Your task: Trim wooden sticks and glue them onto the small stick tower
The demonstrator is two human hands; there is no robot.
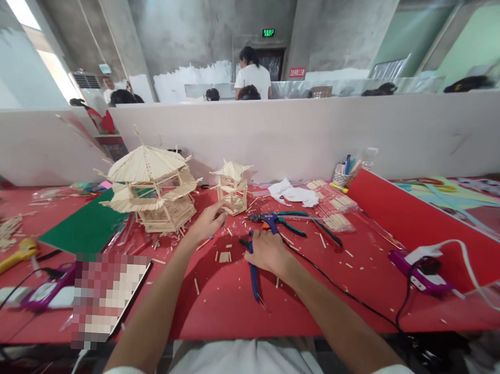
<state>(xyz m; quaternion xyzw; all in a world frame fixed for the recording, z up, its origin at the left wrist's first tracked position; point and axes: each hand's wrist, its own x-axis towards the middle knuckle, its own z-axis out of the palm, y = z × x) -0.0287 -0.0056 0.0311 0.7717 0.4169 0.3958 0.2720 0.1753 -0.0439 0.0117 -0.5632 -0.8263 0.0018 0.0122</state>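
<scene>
My right hand (267, 251) is closed round blue-handled pliers (253, 274), whose handles trail toward me on the red table (226, 304). My left hand (207, 223) reaches forward, fingers pinched together by the base of a small wooden stick pavilion (233, 187); whether it holds a stick I cannot make out. A larger stick pavilion (154, 189) stands to the left on a green mat (82, 227). A small bundle of cut sticks (225, 256) lies between my hands.
Teal-handled pliers (288, 218) and a white cloth (294, 194) lie behind my right hand. A purple glue gun (420, 272) with its cord lies right, a yellow cutter (11, 257) left. A pen cup (342, 173) stands at the white partition (321, 135). People are beyond it.
</scene>
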